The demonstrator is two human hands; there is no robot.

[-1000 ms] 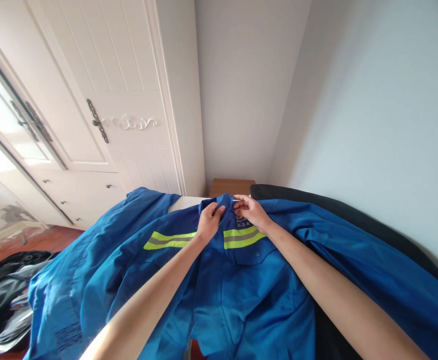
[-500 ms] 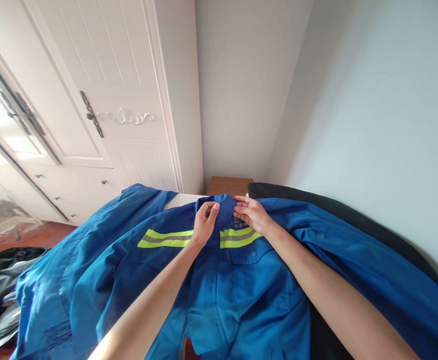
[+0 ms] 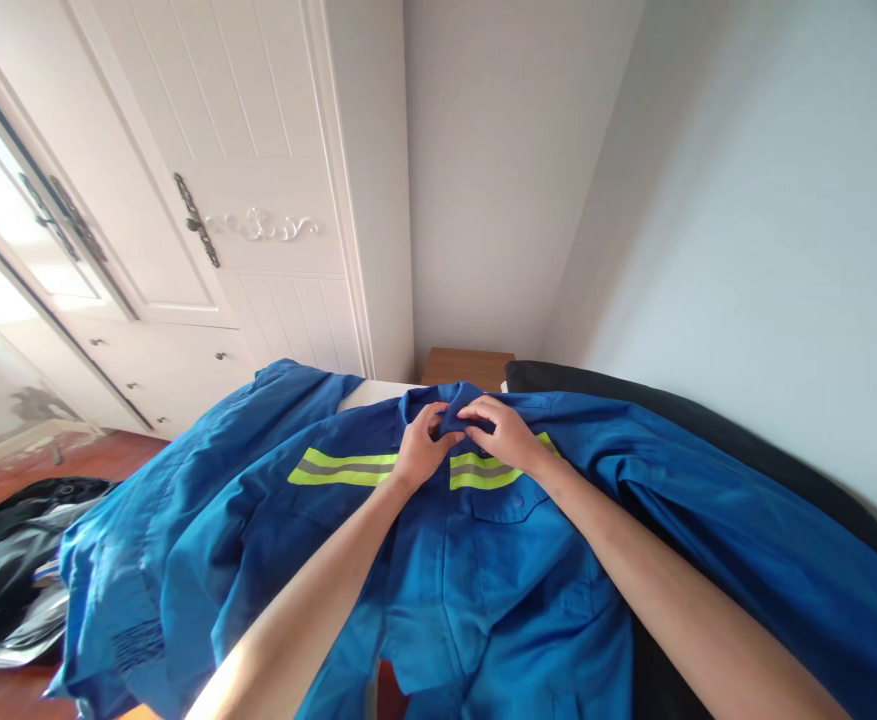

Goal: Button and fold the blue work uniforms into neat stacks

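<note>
A blue work jacket with yellow-and-grey reflective strips across the chest lies spread out, front side up. At its collar, my left hand pinches the fabric between thumb and fingers. Close beside it, my right hand grips the other side of the same collar, fingertips nearly meeting those of the left. The jacket's sleeves reach out to both sides. My fingers cover part of the collar and the upper front opening.
A white wardrobe with dark metal handles stands at the left. Behind the jacket is a brown wooden surface. A black item runs along the right wall. Dark bags lie on the reddish floor at left.
My right hand has moved in toward the left, and both hands now meet at the collar with fingers curled tighter. The view has shifted slightly.
</note>
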